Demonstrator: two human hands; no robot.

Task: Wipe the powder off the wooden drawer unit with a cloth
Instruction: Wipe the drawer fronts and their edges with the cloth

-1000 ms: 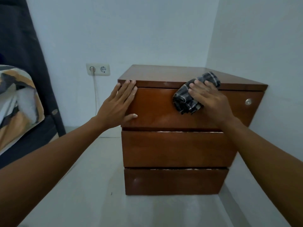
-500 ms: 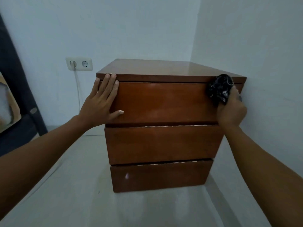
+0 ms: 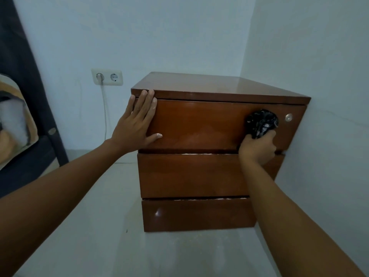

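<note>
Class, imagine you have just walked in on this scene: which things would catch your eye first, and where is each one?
First, the wooden drawer unit, three drawers high, tucked into the corner against the right wall. Next, the right hand gripping a dark bunched cloth against the top drawer front, just left of a small round metal lock. The left hand lies flat on that drawer's upper left corner.

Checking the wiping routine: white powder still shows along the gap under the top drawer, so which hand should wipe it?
Right. The right hand already grips the bunched dark checked cloth beside that gap; the left hand lies flat, bracing the brown wooden drawer unit.
</note>
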